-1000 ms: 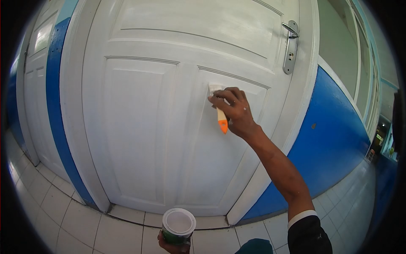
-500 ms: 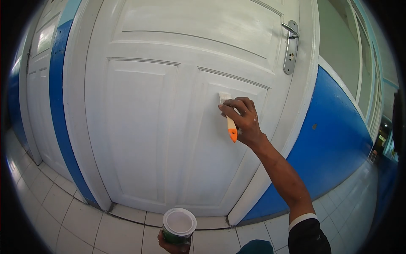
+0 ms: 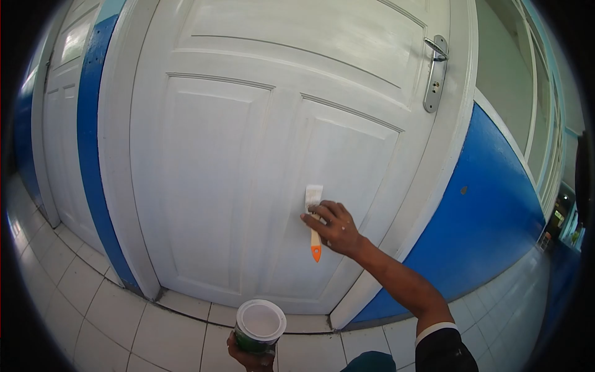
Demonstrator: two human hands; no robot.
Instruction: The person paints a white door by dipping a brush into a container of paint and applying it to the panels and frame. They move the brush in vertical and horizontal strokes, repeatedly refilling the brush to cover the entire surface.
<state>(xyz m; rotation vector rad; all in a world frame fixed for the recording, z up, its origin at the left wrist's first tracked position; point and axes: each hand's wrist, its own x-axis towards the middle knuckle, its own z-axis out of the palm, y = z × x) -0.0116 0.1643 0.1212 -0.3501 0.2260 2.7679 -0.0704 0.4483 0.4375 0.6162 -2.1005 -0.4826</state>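
- Right hand [image 3: 334, 227] sits at centre frame, fingers closed around a paintbrush [image 3: 314, 220]; the white bristles press flat against the door, and the orange handle tip points down below the hand.
- Left hand [image 3: 248, 358] shows at the bottom edge, gripping a small paint can [image 3: 260, 327] from underneath; only the fingers are seen.
- White panelled door [image 3: 248, 173] fills most of the frame; the brush rests on its lower right panel, beside the raised strip between the two lower panels.
- Metal door handle [image 3: 436, 68] sits at the upper right of the door, well apart from the brush.
- Blue wall [image 3: 489, 235] runs along the right side, white above it; a narrow blue strip [image 3: 93, 155] stands left of the door frame, with a second white door [image 3: 59, 124] at the far left.
- White floor tiles [image 3: 93, 310] cover the lower left and lower right.
- Paint can is open, green on the outside, its inside coated white; whether it holds liquid paint cannot be told.
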